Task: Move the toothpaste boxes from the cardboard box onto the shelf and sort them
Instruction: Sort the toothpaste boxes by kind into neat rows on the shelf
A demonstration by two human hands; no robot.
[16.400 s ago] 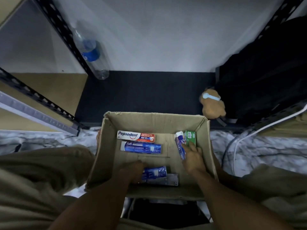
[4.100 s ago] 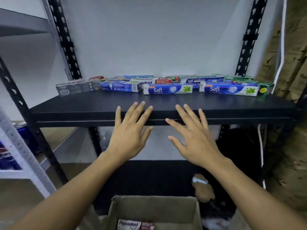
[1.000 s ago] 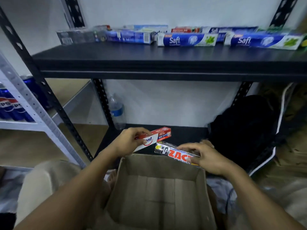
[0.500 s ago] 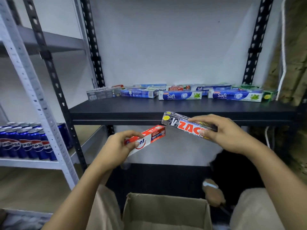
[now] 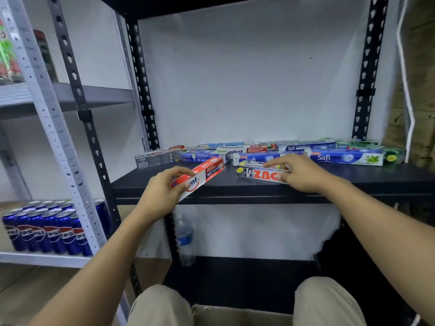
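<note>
1. Your left hand (image 5: 162, 195) has its fingers wrapped round the near end of the red Pepsodent box (image 5: 207, 171), held over the front edge of the black shelf (image 5: 367, 178).
2. Your right hand (image 5: 303, 174) curls its fingers over the silver Zact box (image 5: 256, 173), which seems to rest on the shelf just in front of the row of boxes (image 5: 346, 158).
3. Expect both boxes to be light and stiff, but their thin glossy card may dent or slip. Grip across the narrow sides, not the end flaps.
4. The red box slants from near-left to far-right, with its far end raised. The Zact box lies left to right along the shelf edge.
</note>
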